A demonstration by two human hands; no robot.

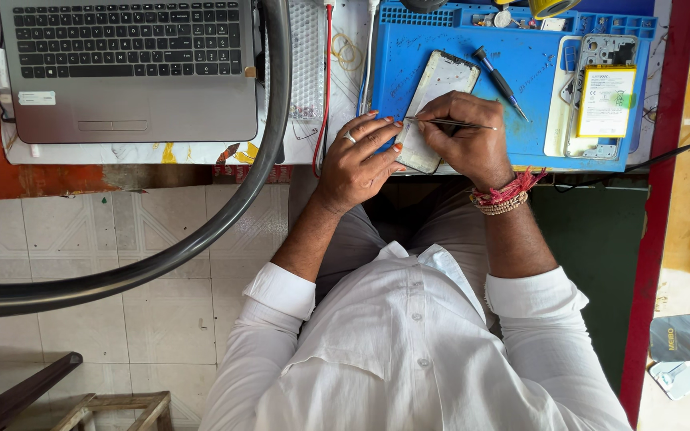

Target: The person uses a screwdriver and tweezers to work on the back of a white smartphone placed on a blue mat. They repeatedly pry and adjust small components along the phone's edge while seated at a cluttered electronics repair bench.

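Left hand (357,156) steadies the thin, fragile phone panel (435,100) by its edge; right hand (461,136) pinches tweezers (450,124) over it.

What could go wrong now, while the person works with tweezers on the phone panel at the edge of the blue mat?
1. The phone panel hangs partly over the near edge of the blue mat; if the left hand loosens, it may slip off toward the lap.
2. The tweezers in the right hand are sharp and could scratch the panel or prick a finger.
3. The screwdriver lies loose beside the panel and might roll when bumped.
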